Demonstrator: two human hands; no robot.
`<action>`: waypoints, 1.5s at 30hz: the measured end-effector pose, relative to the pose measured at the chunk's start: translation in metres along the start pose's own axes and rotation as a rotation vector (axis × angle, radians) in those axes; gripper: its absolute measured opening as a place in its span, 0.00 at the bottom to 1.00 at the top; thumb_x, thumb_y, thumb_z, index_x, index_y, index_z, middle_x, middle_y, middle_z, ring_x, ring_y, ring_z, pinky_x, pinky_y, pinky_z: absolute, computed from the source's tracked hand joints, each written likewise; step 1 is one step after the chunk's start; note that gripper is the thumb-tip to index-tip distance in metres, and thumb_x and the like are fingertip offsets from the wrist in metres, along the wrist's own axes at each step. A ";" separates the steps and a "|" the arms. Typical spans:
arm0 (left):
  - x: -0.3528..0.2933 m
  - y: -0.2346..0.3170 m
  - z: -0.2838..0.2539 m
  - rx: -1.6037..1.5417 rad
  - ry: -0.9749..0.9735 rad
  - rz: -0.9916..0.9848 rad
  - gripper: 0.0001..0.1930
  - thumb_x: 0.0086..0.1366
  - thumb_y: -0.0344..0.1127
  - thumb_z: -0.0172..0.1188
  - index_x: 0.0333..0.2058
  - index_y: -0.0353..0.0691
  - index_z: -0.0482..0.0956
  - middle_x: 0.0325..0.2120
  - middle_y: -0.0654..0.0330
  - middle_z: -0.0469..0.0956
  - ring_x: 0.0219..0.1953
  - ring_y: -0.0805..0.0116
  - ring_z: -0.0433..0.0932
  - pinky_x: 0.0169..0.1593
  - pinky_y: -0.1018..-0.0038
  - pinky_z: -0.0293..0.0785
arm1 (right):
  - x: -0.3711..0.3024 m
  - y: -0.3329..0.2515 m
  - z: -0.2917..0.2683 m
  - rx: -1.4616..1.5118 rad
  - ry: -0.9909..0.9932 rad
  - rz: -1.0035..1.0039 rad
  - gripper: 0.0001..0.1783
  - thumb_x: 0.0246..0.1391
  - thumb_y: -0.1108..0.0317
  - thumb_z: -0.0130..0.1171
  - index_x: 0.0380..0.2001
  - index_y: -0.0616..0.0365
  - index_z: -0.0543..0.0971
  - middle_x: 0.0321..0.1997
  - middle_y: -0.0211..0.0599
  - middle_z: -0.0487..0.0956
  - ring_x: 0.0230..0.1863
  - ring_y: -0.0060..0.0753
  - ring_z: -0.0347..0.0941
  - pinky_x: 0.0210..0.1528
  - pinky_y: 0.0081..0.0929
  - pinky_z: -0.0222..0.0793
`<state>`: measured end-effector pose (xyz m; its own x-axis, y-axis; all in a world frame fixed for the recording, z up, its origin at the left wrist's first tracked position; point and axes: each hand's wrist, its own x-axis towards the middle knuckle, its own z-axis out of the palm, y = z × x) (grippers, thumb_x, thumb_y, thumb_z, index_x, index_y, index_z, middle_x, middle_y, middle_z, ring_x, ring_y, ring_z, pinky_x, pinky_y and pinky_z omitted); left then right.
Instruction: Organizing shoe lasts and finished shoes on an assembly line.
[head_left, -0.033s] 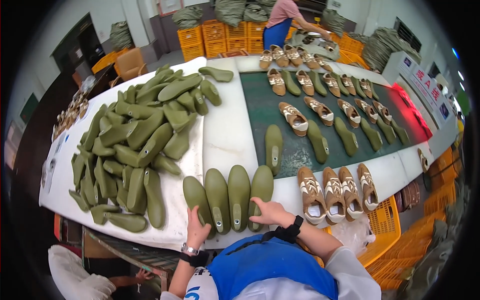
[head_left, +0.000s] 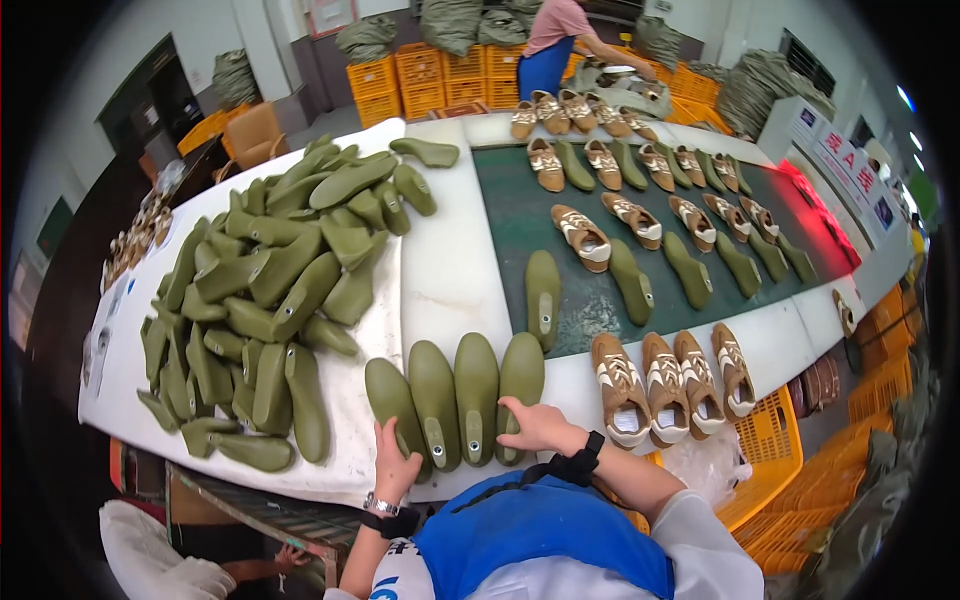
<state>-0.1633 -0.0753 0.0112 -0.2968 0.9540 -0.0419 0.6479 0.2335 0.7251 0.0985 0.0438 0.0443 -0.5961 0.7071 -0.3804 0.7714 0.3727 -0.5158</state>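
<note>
Several green shoe lasts [head_left: 434, 385] stand side by side in a row at the table's near edge, right in front of me. My left hand [head_left: 397, 463] grips the heel end of the leftmost shoe last [head_left: 390, 388], its thumb along the outer side. At the other end of the row, my right hand [head_left: 541, 428] holds the rightmost shoe last [head_left: 521, 375], thumb resting on top and the other fingers mostly hidden below. To the left lies a big heap of loose green lasts [head_left: 282, 265]. Brown sneakers [head_left: 665, 385] with white stripes sit in a row to the right.
Beyond the white table [head_left: 445, 270], a dark green belt [head_left: 500, 200] carries rows of sneakers and lasts. An orange crate [head_left: 770, 450] stands below the right edge. Another person [head_left: 555, 50] works at the far end; a second person's arm [head_left: 262, 568] shows at lower left.
The whole view has shifted very slightly. Both hands keep the same hold on the outer shoe lasts.
</note>
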 end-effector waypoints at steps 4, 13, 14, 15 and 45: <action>-0.003 -0.016 0.016 0.082 0.202 0.080 0.34 0.48 0.31 0.59 0.55 0.33 0.58 0.58 0.34 0.50 0.62 0.37 0.46 0.63 0.56 0.47 | -0.009 -0.010 -0.004 -0.027 -0.010 0.017 0.36 0.45 0.49 0.55 0.56 0.51 0.60 0.32 0.50 0.78 0.35 0.52 0.75 0.39 0.41 0.70; 0.003 0.029 0.020 0.504 0.241 0.355 0.30 0.50 0.49 0.61 0.48 0.35 0.69 0.48 0.49 0.68 0.56 0.44 0.58 0.58 0.50 0.49 | -0.003 0.019 -0.027 -0.037 -0.089 -0.070 0.39 0.44 0.45 0.56 0.58 0.46 0.60 0.37 0.46 0.79 0.39 0.49 0.75 0.42 0.40 0.70; 0.005 0.029 0.022 0.501 0.237 0.369 0.30 0.50 0.49 0.61 0.48 0.35 0.69 0.48 0.49 0.68 0.56 0.44 0.58 0.58 0.50 0.49 | 0.002 0.022 -0.037 -0.041 0.042 -0.020 0.34 0.45 0.46 0.55 0.55 0.47 0.66 0.39 0.46 0.79 0.40 0.50 0.75 0.43 0.41 0.70; 0.006 0.030 0.023 0.490 0.231 0.358 0.30 0.50 0.48 0.61 0.49 0.35 0.69 0.48 0.49 0.68 0.56 0.45 0.58 0.58 0.50 0.49 | 0.016 0.028 -0.049 -0.056 0.106 0.068 0.30 0.46 0.47 0.54 0.51 0.50 0.69 0.38 0.48 0.78 0.40 0.50 0.75 0.42 0.42 0.70; 0.006 0.022 0.032 0.462 0.265 0.347 0.29 0.49 0.45 0.62 0.48 0.36 0.70 0.41 0.49 0.72 0.49 0.50 0.65 0.59 0.51 0.51 | 0.020 0.126 -0.083 -0.019 0.620 0.152 0.27 0.50 0.59 0.54 0.54 0.53 0.65 0.42 0.46 0.76 0.46 0.52 0.71 0.48 0.44 0.66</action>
<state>-0.1286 -0.0582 0.0052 -0.1409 0.9235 0.3569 0.9559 0.0330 0.2919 0.2023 0.1547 0.0352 -0.2440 0.9673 0.0695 0.8443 0.2472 -0.4755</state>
